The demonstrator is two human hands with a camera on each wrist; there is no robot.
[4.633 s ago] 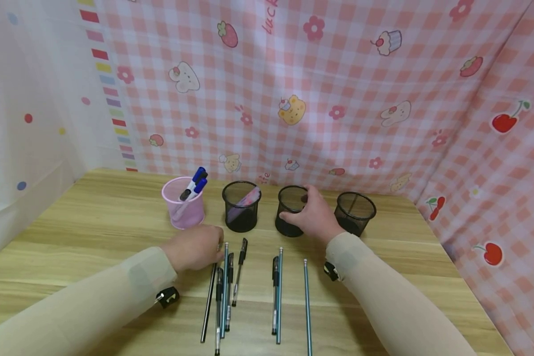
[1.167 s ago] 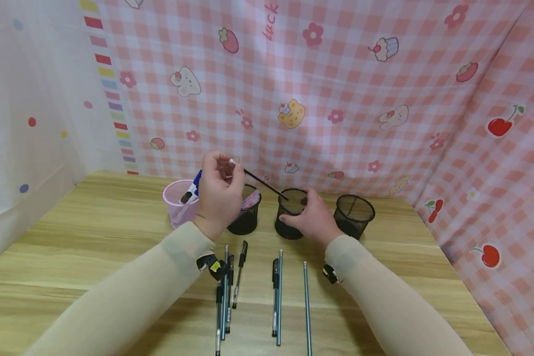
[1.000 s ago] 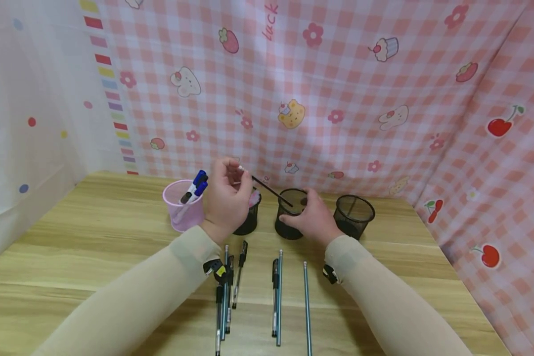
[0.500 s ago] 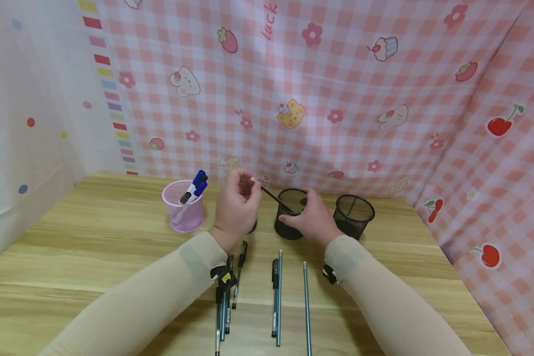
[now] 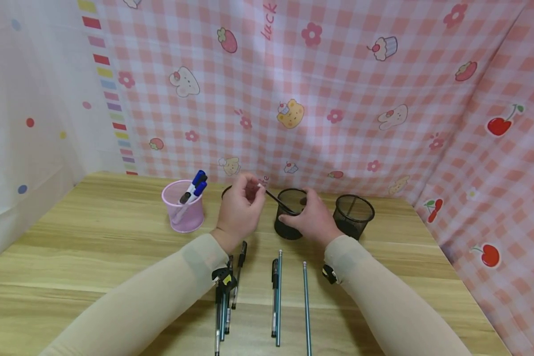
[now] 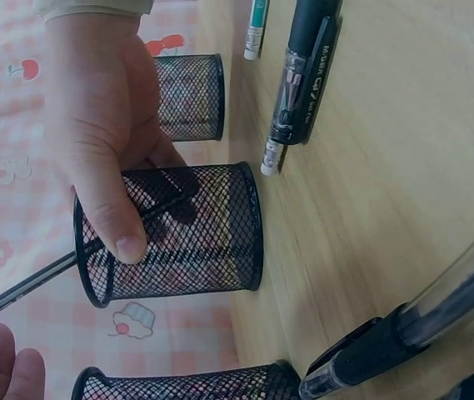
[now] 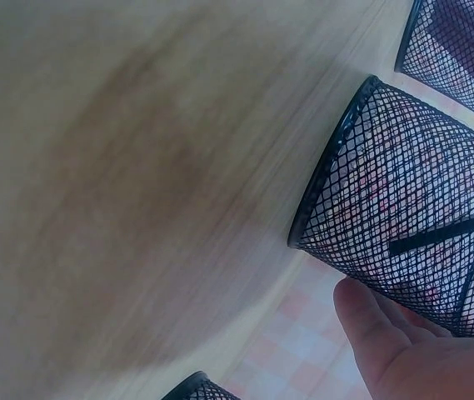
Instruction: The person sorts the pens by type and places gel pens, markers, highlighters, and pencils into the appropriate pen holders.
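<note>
My left hand (image 5: pixel 240 212) pinches a dark pencil (image 5: pixel 273 198) near its white eraser end. The pencil slants down to the right, its lower end inside a black mesh pen cup (image 5: pixel 288 230). Around that cup my right hand (image 5: pixel 316 217) holds on, thumb at the near side and fingers behind. Through the mesh in the left wrist view, part of the pencil (image 6: pixel 24 289) shows within the cup (image 6: pixel 207 237). The right wrist view also has the dark shaft inside the cup (image 7: pixel 411 167). My left hand mostly hides another black mesh cup (image 5: pixel 225 191).
A pink mesh cup (image 5: pixel 187 217) with several markers (image 5: pixel 196 190) stands at the left. Another black mesh cup (image 5: pixel 353 217) is at the right. Black-capped pens (image 5: pixel 274 291) and blue-green pencils (image 5: pixel 307 306) lie in front, some under my left wrist. A patterned cloth (image 5: pixel 329 74) hangs behind.
My left hand has picked the dark pencil up off the table and brought it to the cup. Over the last second it moved right and down, the pencil going deeper. My right hand stayed put.
</note>
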